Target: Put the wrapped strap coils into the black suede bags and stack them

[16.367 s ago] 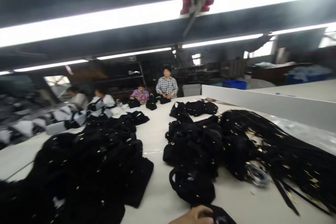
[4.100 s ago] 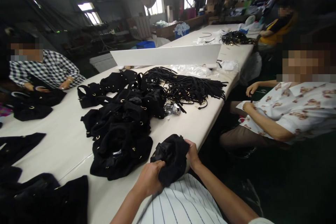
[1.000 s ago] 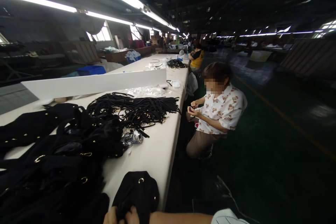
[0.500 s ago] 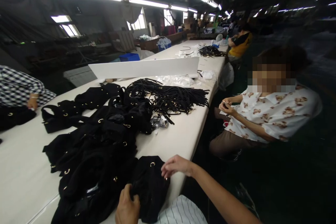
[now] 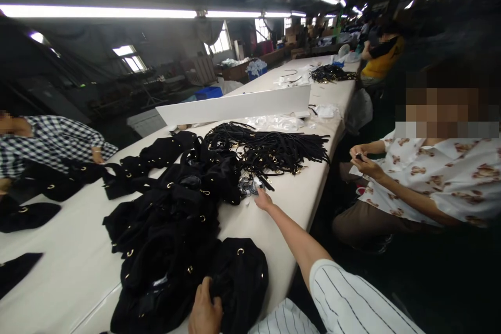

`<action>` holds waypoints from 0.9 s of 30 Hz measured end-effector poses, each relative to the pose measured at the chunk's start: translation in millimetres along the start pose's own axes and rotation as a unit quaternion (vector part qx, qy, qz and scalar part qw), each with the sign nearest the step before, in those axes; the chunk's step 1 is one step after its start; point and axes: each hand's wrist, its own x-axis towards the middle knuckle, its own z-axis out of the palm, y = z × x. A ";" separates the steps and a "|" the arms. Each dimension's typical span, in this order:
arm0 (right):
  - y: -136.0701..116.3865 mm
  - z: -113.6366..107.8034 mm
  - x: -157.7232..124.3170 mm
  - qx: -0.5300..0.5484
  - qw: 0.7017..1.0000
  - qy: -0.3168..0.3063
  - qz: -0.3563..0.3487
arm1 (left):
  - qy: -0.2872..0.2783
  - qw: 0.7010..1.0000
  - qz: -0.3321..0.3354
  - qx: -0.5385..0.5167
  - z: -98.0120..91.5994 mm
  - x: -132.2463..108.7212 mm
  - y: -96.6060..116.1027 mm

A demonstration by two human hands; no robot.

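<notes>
Nearest, the left hand (image 5: 205, 307) lies at the front right of the heap of black bags (image 5: 168, 229), half closed, with the edge of a single black bag (image 5: 250, 276) between thumb and fingers. That bag lies flat on the cream tabletop (image 5: 238, 222) at the heap's right front, touching it, a gold-coloured ring near its far edge. Further on, just right of the heap, the right hand (image 5: 263, 199) has its fingers bent down onto a shiny coiled bundle (image 5: 247, 186); the fingertips are too small to tell whether they grip it. A spread of black straps (image 5: 282, 146) with gold-coloured clips lies beyond, at the heap's far right. Well right of the heap sits a co-worker in a bear-print shirt (image 5: 430, 177); to its far left, another in a checked shirt (image 5: 66, 138) is beside more bags. Behind the heap runs a long white board (image 5: 238, 104), then a blue crate (image 5: 209, 93), and, far to the right, a second strap pile (image 5: 331, 73).
</notes>
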 end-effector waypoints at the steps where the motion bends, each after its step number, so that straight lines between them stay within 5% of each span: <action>1: 2.7 1.0 4.0 -0.014 1.000 -0.013 -0.001 | 0.000 1.000 0.002 0.000 1.5 0.9 -2.1; 6: 15.0 8.8 -1.8 -0.078 0.996 -0.046 -0.028 | -0.009 1.000 0.002 -0.015 3.2 1.9 -0.9; 13: 19.2 12.3 -48.0 -0.097 0.995 -0.015 -0.026 | -0.003 0.999 -0.023 -0.022 -7.8 -5.1 19.1; 21: 20.7 -18.2 -114.8 0.070 0.997 0.031 0.011 | 0.015 0.997 -0.019 -0.073 -9.6 -12.7 17.7; 27: 14.8 -53.4 -189.2 0.216 0.974 -0.061 0.037 | 0.029 0.994 -0.023 -0.101 -12.8 -14.3 22.2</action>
